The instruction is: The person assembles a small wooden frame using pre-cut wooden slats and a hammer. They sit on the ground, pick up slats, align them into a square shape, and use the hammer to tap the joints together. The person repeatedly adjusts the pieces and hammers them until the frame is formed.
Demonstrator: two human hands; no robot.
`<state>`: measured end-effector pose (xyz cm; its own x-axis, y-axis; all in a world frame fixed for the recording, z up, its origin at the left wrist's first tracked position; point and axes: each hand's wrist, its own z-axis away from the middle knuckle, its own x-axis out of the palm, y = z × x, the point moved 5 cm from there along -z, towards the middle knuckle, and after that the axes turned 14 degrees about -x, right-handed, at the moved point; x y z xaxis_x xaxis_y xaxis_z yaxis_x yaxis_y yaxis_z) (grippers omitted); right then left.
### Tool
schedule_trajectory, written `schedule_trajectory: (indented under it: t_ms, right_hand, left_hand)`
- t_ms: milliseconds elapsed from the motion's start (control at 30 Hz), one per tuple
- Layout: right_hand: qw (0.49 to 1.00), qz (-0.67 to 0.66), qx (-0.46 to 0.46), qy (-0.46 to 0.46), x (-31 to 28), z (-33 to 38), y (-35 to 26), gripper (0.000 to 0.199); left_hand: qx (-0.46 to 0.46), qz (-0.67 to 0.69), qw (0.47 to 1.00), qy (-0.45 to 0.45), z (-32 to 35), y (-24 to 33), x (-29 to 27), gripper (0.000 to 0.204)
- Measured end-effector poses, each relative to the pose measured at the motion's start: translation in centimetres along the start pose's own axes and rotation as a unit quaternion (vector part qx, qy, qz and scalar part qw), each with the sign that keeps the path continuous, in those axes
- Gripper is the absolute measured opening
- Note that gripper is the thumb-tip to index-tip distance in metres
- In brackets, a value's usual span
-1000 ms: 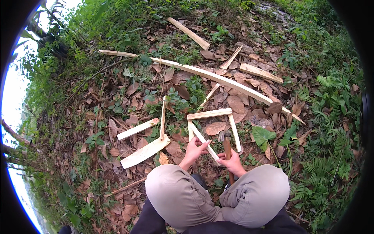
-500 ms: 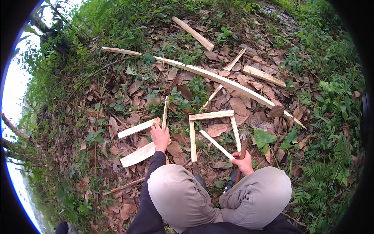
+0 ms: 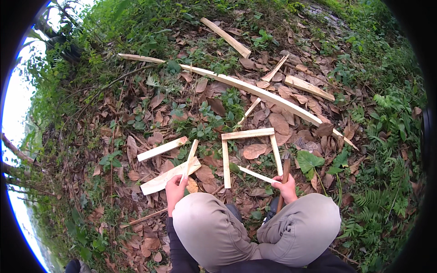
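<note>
My left hand (image 3: 174, 191), beside my left knee, is closed on the lower end of a short wooden strip (image 3: 192, 154), which points up and slightly right. My right hand (image 3: 287, 189) grips a brown-handled hammer (image 3: 286, 170), its head upward, together with a thin wooden slat (image 3: 256, 174) that slopes up to the left. Ahead of my knees stands a three-sided wooden frame (image 3: 248, 133), a crosspiece with two legs pointing toward me; the slat lies across the gap between them. Behind the left strip are a broad wooden board (image 3: 159, 183) and a shorter wooden piece (image 3: 160, 150).
A long pale plank (image 3: 264, 94) crosses the leafy ground ahead. Beyond it are a wooden batten (image 3: 226, 37), a split piece (image 3: 275, 68) and a short block (image 3: 309, 88). Dry leaves and green plants surround everything; a thin branch (image 3: 102, 89) lies at the left.
My left hand has drawn back toward my knee with the wooden strip, which now tilts more. The slat in my right hand has swung lower and flatter, and the hammer has shifted slightly.
</note>
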<state>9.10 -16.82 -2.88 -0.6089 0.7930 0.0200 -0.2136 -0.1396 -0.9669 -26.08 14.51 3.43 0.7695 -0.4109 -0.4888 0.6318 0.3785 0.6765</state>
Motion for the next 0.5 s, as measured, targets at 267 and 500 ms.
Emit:
schedule_trajectory:
  t_ms: [267,500]
  right_hand:
    - [0.997,-0.025,-0.077,0.014,1.1,-0.4,-4.2,0.039]
    - [0.987,-0.076,-0.14,0.025,1.7,-1.5,-9.8,0.042]
  left_hand:
    - [0.119,0.121,0.964,0.203,5.4,0.3,-1.7,0.019]
    - [0.304,0.092,0.933,0.167,7.0,7.2,2.2,0.016]
